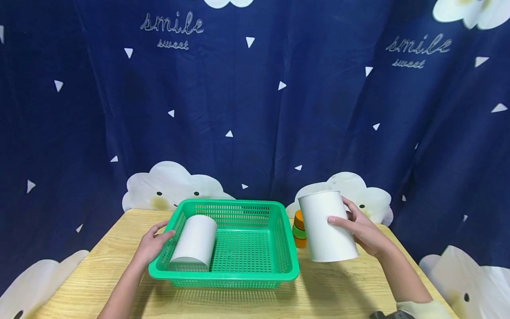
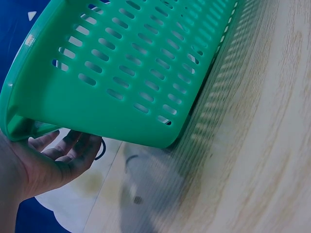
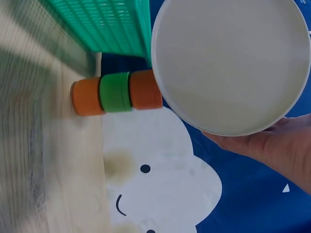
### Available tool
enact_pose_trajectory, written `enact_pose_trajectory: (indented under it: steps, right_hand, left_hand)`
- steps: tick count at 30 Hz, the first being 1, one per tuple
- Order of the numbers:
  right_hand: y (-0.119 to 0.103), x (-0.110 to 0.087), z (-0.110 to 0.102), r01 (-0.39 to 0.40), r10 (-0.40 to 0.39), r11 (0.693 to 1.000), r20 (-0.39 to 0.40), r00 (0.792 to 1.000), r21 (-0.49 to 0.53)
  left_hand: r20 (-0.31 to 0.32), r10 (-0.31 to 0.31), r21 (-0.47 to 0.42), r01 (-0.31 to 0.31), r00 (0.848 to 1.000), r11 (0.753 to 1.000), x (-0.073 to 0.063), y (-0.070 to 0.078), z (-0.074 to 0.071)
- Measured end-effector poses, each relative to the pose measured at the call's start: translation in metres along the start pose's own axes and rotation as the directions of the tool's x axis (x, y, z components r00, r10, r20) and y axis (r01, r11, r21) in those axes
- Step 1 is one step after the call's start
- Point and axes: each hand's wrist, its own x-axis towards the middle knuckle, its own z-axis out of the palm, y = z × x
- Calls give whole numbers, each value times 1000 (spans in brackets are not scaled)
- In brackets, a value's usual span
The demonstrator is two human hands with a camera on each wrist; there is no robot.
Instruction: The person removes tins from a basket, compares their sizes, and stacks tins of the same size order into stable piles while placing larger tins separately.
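Observation:
A green plastic basket [image 1: 239,275] stands on the wooden table, with one white cylindrical canister [image 1: 195,241] lying on its side at the left inside. My left hand [image 1: 153,243] grips the basket's left rim, the thumb over the edge; in the left wrist view its fingers [image 2: 73,150] curl beneath the rim. To the right of the basket, my right hand [image 1: 364,230] holds a second white canister [image 1: 328,228] by its side, raised above the table and slightly tilted. Its flat round end [image 3: 231,63] faces the right wrist camera and hides most of the fingers.
Behind the held canister, an orange and green stack of round pieces [image 1: 299,230] stands on the table [image 1: 223,303], close to the basket's right side. A dark blue curtain [image 1: 255,110] with clouds and triangles hangs behind the table.

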Motion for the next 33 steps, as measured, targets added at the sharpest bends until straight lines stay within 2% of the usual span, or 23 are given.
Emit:
enact_pose_trajectory:
  steps: [13, 23, 28, 33]
  right_hand:
    - [12, -7, -17, -14, 13, 1000, -88, 996, -15]
    - [28, -4, -24, 9, -9, 1000, -179, 984, -1]
    - [43, 3, -28, 22, -34, 999, -259, 965, -49]
    - [57, 5, -27, -35, 0, 995, -330, 944, -98]
  left_hand:
    - [1, -5, -32, 5, 1000, 999, 2, -2, -1]
    - [-6, 0, -21, 0, 1000, 1000, 2, -3, -1]
    - [-8, 8, -17, -9, 1000, 1000, 2, -2, 0]
    - [-13, 11, -13, -11, 1000, 1000, 1, -3, 0]
